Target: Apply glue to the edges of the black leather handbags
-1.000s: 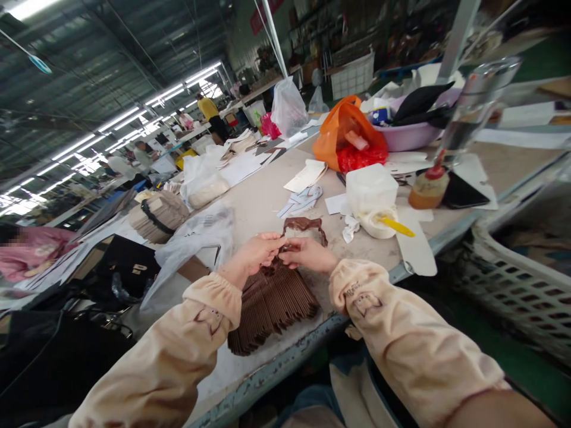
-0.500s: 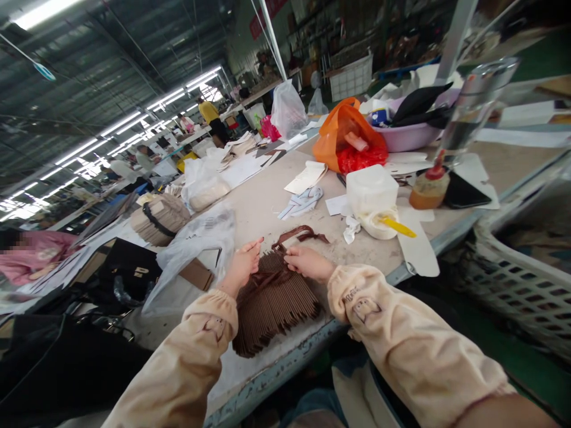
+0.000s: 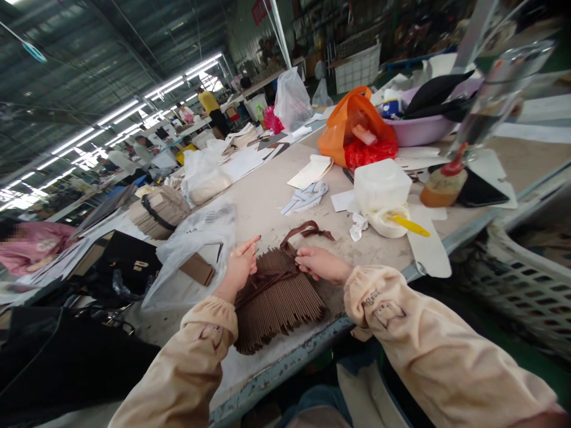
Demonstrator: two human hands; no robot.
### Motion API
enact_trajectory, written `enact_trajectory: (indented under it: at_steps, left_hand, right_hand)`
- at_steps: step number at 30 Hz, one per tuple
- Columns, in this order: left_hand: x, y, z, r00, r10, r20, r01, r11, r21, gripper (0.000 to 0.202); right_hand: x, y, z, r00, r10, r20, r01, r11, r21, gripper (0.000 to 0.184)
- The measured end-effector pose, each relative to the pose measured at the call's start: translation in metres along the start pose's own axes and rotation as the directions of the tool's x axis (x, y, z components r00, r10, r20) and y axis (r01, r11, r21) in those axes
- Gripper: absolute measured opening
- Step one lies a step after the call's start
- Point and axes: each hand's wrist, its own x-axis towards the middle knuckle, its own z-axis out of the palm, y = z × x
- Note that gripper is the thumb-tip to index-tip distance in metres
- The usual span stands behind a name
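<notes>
A fanned stack of thin brown strips (image 3: pixel 279 300) lies at the near edge of the worktable (image 3: pixel 263 205). A brown band (image 3: pixel 307 230) runs across the stack and loops out beyond it. My left hand (image 3: pixel 242 264) rests on the stack's far left corner, fingers pressed on the band. My right hand (image 3: pixel 322 263) pinches the band at the stack's far right corner. Both arms wear beige sleeve covers.
Past the stack lie a white tub (image 3: pixel 381 185) with a yellow-handled tool (image 3: pixel 408 225), a glue bottle (image 3: pixel 445 183), an orange bag (image 3: pixel 352 128), a lilac basin (image 3: pixel 419 128) and paper pieces. A clear plastic bag (image 3: pixel 196 238) and black bag (image 3: pixel 127 264) sit left. People work at far tables.
My hands dropped from holding the brown band up above the stack to pressing it onto the stack, and they moved apart to its two far corners.
</notes>
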Motion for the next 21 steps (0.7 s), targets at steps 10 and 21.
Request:
enact_trajectory:
  at_steps: [10, 21]
  left_hand:
    - [-0.017, 0.024, -0.01, 0.998, 0.07, 0.004, -0.07, 0.997, -0.021, 0.06]
    - [-0.057, 0.081, -0.041, 0.965, 0.255, -0.061, -0.257, 0.966, -0.025, 0.04]
  right_hand:
    - [-0.012, -0.013, 0.005, 0.997, -0.07, 0.02, 0.068, 0.993, 0.097, 0.017]
    - [-0.035, -0.07, 0.028, 0.954, -0.282, 0.101, 0.277, 0.959, 0.06, 0.019]
